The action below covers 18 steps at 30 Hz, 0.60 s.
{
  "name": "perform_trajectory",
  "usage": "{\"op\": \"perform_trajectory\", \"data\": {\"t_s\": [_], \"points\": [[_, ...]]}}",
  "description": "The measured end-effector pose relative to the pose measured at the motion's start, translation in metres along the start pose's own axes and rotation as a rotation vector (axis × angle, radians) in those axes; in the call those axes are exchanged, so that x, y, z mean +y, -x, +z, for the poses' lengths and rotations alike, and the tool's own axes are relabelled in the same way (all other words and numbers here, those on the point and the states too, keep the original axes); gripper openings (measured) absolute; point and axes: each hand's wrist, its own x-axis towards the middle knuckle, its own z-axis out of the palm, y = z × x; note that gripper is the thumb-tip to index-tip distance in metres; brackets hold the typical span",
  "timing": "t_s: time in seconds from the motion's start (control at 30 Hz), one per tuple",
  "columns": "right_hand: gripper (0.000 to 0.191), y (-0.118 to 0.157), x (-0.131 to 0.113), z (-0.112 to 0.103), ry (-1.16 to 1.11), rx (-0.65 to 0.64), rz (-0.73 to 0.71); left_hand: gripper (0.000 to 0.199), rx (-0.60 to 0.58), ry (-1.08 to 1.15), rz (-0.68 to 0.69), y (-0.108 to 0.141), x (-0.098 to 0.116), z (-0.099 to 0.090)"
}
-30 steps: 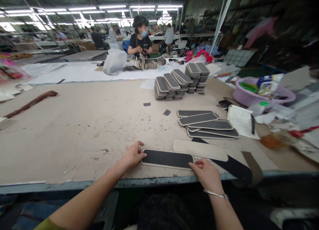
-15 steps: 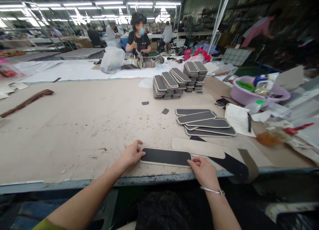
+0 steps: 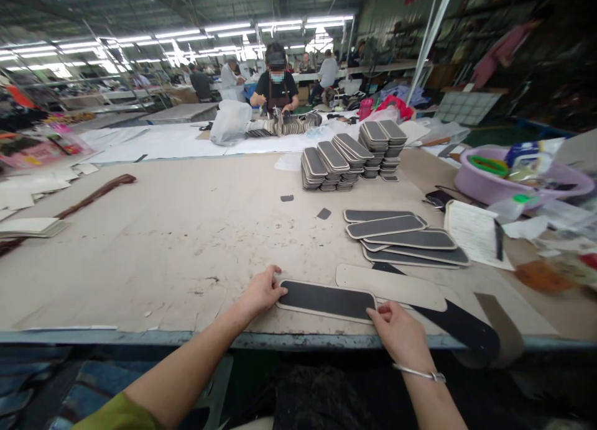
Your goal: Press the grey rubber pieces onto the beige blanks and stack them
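A long rounded panel, dark grey with a cream border, lies near the table's front edge. At its left end, my left hand pinches the rim between thumb and fingers. My right hand, with a bracelet at the wrist, grips the opposite end the same way. Just behind my right hand are a plain cream strip and a black strip, partly overlapping. Farther back, several similar grey panels are spread in a loose overlapping pile.
Stacks of smaller grey pieces stand toward the back. To the right are a written sheet, a pen and a purple basin. A brown strap lies at left. Across the table a masked person works.
The view has swung slightly left, so everything appears farther right and more of the table's left side shows. Both hands keep their hold on the panel.
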Motion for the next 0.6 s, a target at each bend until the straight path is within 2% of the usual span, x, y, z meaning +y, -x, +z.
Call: {"op": "perform_trajectory", "data": {"t_s": [0.23, 0.37, 0.43, 0.5, 0.53, 0.6], "points": [[0.022, 0.0, -0.005, -0.003, -0.001, 0.013, 0.003, 0.032, 0.033, -0.118, 0.081, 0.002, 0.002, -0.003], [0.024, 0.006, -0.004, -0.005, -0.029, 0.098, -0.003, 0.022, -0.002, -0.217, 0.115, -0.002, 0.005, -0.004], [0.026, 0.014, -0.01, -0.002, -0.021, 0.228, -0.086, 0.022, -0.013, -0.228, 0.109, -0.003, 0.006, -0.004], [0.034, 0.026, -0.026, 0.006, -0.002, 0.35, -0.245, 0.028, -0.022, -0.216, 0.096, -0.003, 0.005, -0.002], [0.04, 0.033, -0.037, 0.012, 0.009, 0.368, -0.342, 0.03, -0.025, -0.212, 0.088, -0.004, 0.005, -0.002], [0.053, 0.044, -0.061, 0.025, 0.032, 0.296, -0.544, 0.034, -0.026, -0.215, 0.076, -0.004, 0.004, 0.0]]}}
